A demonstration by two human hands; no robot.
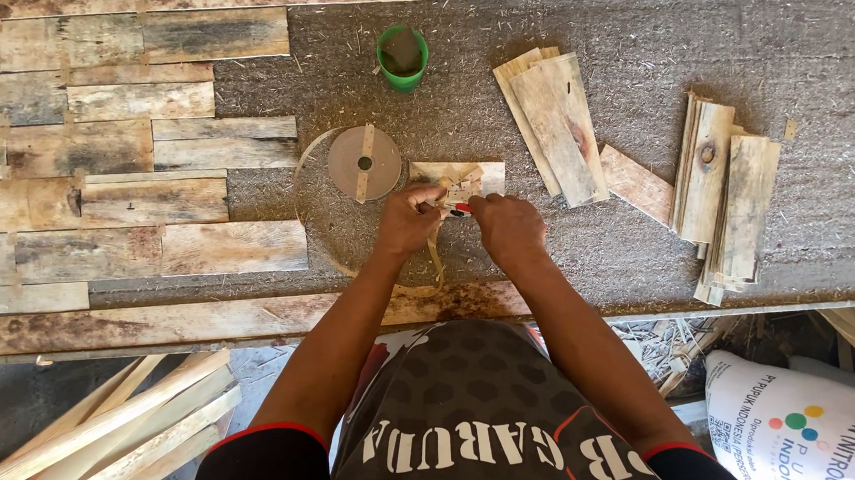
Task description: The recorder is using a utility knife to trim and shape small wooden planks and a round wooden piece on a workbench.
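My left hand (pixel 406 218) and my right hand (pixel 509 226) meet over the middle of a rough workbench (pixel 784 35). Between them they grip a small piece of pale wood (pixel 455 181) and a thin wooden strip (pixel 436 259) that curls down toward me. A small red-and-white object (pixel 459 208) shows between the fingertips; which hand holds it I cannot tell. Just left of my left hand lies a round disc (pixel 364 162) with a wooden slat across it, sitting inside a thin circular hoop (pixel 309 233).
A green cup (pixel 402 57) stands at the back. Stacks of short wood slats (pixel 552 121) (pixel 723 194) lie to the right. A panel of joined weathered planks (pixel 110 152) fills the left. Below the bench edge are long sticks (pixel 91 444) and a white printed sack (pixel 812 424).
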